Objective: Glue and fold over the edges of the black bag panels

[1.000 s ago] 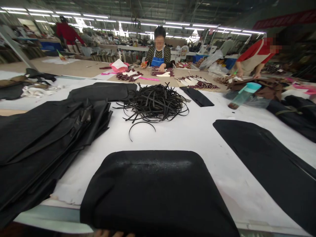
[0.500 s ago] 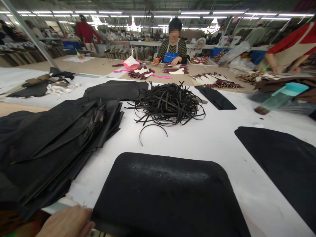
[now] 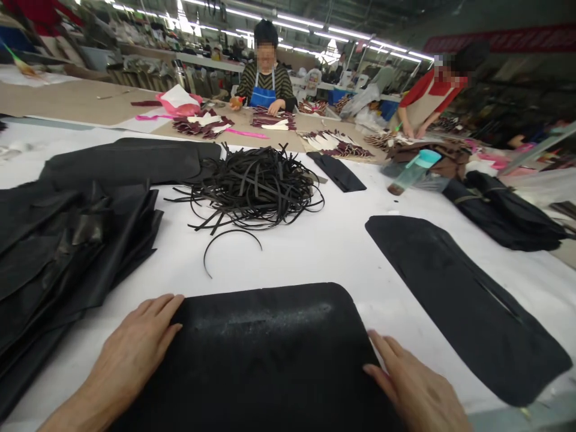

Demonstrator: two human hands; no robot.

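Observation:
A black leather-like panel (image 3: 270, 366) with rounded corners lies flat in front of me, with a pale dusty streak near its far edge. At its left edge, close to the far corner, my left hand (image 3: 139, 342) grips it with the thumb toward the panel. On the opposite edge my right hand (image 3: 409, 378) has hold of it, thumb over the top and fingers along the side. The panel's near end runs out of view. Just beyond it, a loose curved black strip (image 3: 229, 234) rests on the white table surface (image 3: 315, 252).
A tangled heap of black strips (image 3: 256, 186) sits farther back. Stacked black sheets (image 3: 58, 252) cover the left, and another black panel (image 3: 468, 306) lies right. Past a bottle with a turquoise lid (image 3: 414, 171), two co-workers (image 3: 265, 78) handle pieces at the far table.
The view has swung right. My right hand has come into view at the panel's right edge, and my left hand has moved up along the left edge.

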